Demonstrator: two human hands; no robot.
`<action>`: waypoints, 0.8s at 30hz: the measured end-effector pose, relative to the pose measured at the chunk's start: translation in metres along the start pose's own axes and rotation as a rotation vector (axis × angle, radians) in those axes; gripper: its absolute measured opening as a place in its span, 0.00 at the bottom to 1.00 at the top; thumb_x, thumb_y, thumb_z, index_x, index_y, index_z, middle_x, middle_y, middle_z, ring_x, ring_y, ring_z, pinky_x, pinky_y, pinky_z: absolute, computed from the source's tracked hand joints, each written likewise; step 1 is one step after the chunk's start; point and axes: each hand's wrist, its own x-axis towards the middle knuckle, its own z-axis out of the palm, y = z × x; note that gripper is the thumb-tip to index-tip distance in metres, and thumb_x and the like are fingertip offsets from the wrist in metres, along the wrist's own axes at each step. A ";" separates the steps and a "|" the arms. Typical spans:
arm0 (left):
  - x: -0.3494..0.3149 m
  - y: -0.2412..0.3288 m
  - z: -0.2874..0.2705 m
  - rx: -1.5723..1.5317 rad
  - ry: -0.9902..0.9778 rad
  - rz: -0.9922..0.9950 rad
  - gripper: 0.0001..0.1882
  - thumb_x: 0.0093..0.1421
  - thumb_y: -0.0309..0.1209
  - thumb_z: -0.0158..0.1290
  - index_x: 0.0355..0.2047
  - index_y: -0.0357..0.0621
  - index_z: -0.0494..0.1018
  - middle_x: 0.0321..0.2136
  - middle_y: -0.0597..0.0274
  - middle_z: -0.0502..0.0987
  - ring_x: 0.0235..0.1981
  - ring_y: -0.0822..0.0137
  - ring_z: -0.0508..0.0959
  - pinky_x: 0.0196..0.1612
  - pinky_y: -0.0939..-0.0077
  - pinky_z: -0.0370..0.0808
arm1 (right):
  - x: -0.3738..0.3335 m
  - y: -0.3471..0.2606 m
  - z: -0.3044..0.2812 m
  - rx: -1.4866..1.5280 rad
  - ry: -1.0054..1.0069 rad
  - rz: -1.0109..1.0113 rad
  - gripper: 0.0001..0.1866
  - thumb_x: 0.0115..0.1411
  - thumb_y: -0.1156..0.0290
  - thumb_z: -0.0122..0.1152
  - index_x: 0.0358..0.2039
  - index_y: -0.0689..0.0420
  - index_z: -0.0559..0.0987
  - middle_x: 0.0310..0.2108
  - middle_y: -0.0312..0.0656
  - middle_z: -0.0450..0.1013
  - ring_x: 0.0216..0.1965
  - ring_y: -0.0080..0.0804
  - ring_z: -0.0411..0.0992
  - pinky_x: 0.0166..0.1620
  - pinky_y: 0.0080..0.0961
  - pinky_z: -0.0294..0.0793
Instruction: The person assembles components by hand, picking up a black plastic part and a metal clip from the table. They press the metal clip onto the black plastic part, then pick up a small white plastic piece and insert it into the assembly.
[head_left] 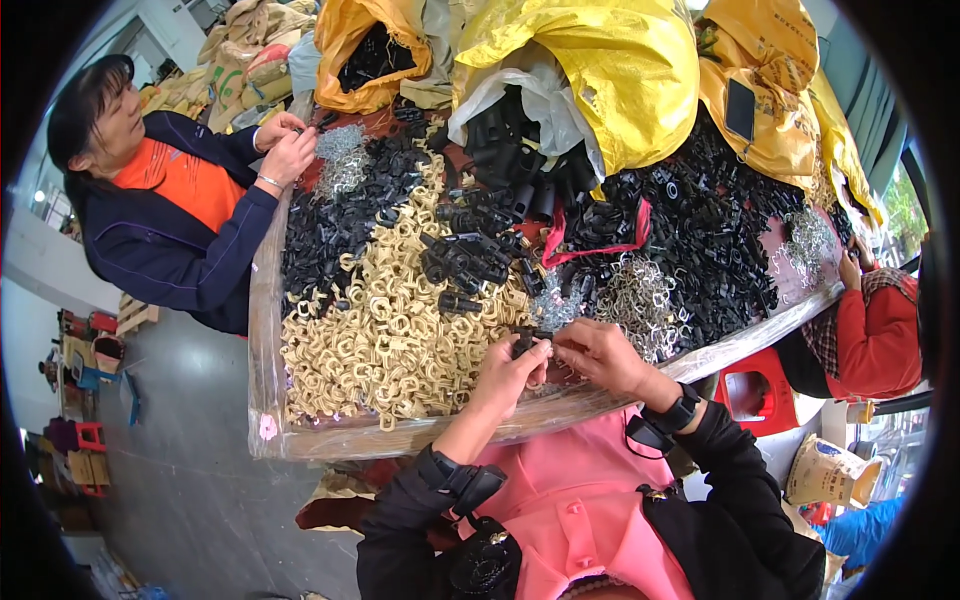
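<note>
Black part [521, 346] is sitting pinched in my left hand [513, 370], beside the beige pieces [400, 340]; my right hand [602, 355] is working alongside, grip unclear. I'm apparently assembling, next needing steady alignment.

One head-worn fisheye view — wide, upright, downward — from close above the worktable [350, 443].

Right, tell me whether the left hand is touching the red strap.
Apart. The head view shows a plain gap: the red strap lies farther out than the left hand, with small metal clips between them.
</note>
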 end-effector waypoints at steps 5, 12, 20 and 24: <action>-0.006 0.000 0.004 -0.079 -0.028 -0.040 0.08 0.54 0.34 0.50 0.23 0.42 0.69 0.16 0.69 0.69 0.14 0.79 0.67 0.17 0.87 0.61 | -0.005 -0.018 -0.001 0.083 0.061 -0.093 0.06 0.51 0.74 0.53 0.31 0.60 0.71 0.23 0.43 0.68 0.23 0.41 0.69 0.26 0.29 0.69; -0.008 0.001 0.008 -0.086 -0.161 -0.076 0.08 0.54 0.33 0.50 0.26 0.42 0.69 0.18 0.68 0.69 0.17 0.76 0.67 0.20 0.86 0.63 | -0.013 -0.022 -0.006 0.029 0.087 -0.113 0.05 0.51 0.75 0.53 0.29 0.60 0.70 0.23 0.42 0.67 0.23 0.40 0.69 0.26 0.27 0.69; -0.019 0.004 0.007 -0.515 -0.330 -0.187 0.15 0.56 0.31 0.46 0.43 0.39 0.63 0.27 0.63 0.71 0.21 0.72 0.69 0.24 0.84 0.66 | -0.016 -0.021 -0.010 0.290 0.059 0.000 0.03 0.50 0.76 0.54 0.25 0.61 0.71 0.22 0.41 0.67 0.24 0.38 0.69 0.27 0.26 0.67; -0.028 0.009 0.003 -0.426 -0.352 -0.165 0.21 0.57 0.31 0.45 0.51 0.39 0.57 0.34 0.59 0.72 0.27 0.68 0.73 0.27 0.81 0.69 | -0.018 -0.027 -0.019 0.220 0.048 -0.071 0.03 0.48 0.76 0.55 0.25 0.60 0.72 0.25 0.41 0.67 0.28 0.37 0.67 0.31 0.28 0.66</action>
